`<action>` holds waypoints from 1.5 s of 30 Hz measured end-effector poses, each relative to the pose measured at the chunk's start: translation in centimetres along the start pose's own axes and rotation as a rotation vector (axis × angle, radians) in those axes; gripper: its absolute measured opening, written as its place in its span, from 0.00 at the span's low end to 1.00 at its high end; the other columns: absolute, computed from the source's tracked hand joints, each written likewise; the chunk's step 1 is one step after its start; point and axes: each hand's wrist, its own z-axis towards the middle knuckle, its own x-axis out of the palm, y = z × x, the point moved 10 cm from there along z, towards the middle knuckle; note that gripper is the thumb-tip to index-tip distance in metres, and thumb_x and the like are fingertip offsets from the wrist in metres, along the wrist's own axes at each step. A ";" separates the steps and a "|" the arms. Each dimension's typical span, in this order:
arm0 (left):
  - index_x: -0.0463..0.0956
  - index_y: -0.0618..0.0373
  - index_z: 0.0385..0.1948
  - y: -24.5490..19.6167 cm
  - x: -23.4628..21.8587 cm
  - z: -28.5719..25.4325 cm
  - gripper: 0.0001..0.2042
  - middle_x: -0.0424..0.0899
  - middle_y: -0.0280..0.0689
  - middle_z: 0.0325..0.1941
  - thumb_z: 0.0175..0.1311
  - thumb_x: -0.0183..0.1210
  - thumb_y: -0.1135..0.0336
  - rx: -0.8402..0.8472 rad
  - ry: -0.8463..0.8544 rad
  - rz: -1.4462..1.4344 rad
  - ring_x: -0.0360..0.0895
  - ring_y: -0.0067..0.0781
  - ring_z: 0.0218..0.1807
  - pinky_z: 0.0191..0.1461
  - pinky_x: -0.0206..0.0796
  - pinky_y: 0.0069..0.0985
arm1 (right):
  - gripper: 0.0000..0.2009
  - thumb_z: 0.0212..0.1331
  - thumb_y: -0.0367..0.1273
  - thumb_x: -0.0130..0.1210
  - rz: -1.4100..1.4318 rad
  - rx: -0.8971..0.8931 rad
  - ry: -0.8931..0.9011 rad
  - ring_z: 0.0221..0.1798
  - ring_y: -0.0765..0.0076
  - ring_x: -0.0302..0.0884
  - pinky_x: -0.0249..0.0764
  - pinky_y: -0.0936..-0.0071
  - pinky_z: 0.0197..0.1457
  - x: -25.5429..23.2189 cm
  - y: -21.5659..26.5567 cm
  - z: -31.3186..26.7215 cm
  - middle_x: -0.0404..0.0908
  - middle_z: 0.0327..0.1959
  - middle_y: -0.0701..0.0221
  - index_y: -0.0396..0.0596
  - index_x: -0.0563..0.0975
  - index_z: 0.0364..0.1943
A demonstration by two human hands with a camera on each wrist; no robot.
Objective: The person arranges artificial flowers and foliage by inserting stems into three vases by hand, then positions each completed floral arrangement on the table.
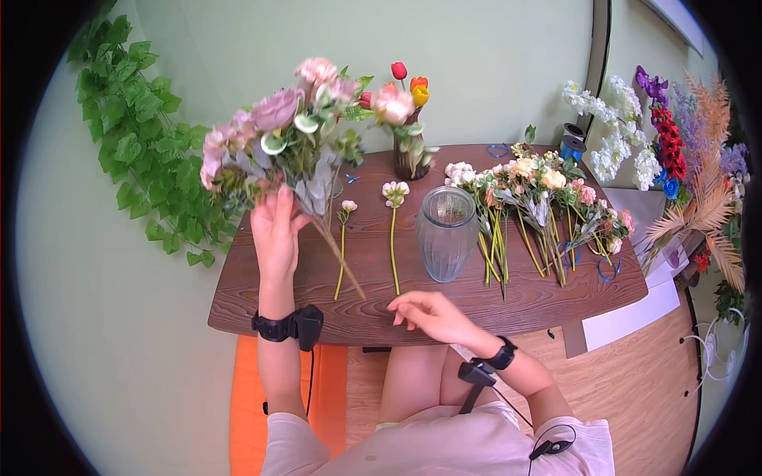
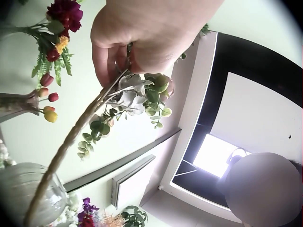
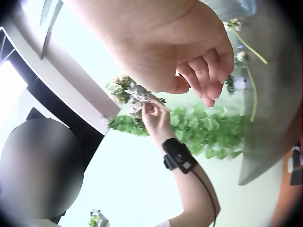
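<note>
My left hand (image 1: pixel 275 232) grips a bunch of artificial flowers (image 1: pixel 276 113) by its stems, raised above the table's left side. Pink and mauve blooms fan out at the top, and the bare stem end slants down to the right. Seen from the left wrist, the twisted brown stem (image 2: pixel 71 135) runs out below the fingers. My right hand (image 1: pixel 432 313) hovers at the table's front edge, fingers loosely bent and holding nothing. Just beyond it stands a ribbed clear glass vase (image 1: pixel 446 250). Two single white-pink flowers lie left of the vase, one a longer stem (image 1: pixel 394 238), one a smaller sprig (image 1: pixel 342 242).
A pile of cream and pink flowers (image 1: pixel 548 186) covers the table's right side, with blue ribbon (image 1: pixel 609 270) beside it. At the back stands a dark vase (image 1: pixel 411 155) of tulips. Ribbon spools (image 1: pixel 572 147) sit at the far corner. Leafy vines (image 1: pixel 131 135) hang on the left wall.
</note>
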 end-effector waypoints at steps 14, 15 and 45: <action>0.66 0.66 0.42 -2.7 15.2 3.5 0.11 0.74 0.36 0.39 0.61 0.52 0.70 0.104 0.181 0.015 0.76 0.24 0.35 0.31 0.74 0.19 | 0.41 0.53 0.36 0.60 -0.115 -0.633 -0.416 0.28 0.83 0.71 0.70 0.84 0.31 -11.9 24.7 -1.6 0.66 0.56 0.53 0.31 0.47 0.63; 0.67 0.67 0.42 -2.7 15.9 3.8 0.11 0.75 0.37 0.39 0.62 0.51 0.70 0.134 0.194 0.065 0.77 0.25 0.37 0.34 0.76 0.22 | 0.41 0.53 0.36 0.60 -0.116 -0.637 -0.418 0.28 0.83 0.71 0.70 0.84 0.31 -12.1 25.5 -1.3 0.66 0.56 0.53 0.31 0.47 0.63; 0.73 0.63 0.29 10.5 13.2 -2.0 0.07 0.76 0.29 0.27 0.60 0.56 0.68 -0.019 0.151 -0.014 0.70 0.17 0.32 0.40 0.63 0.21 | 0.11 0.55 0.35 0.56 -0.502 -0.478 -0.794 0.24 0.84 0.61 0.61 0.81 0.29 -18.0 15.4 0.7 0.71 0.20 0.75 0.39 0.75 0.30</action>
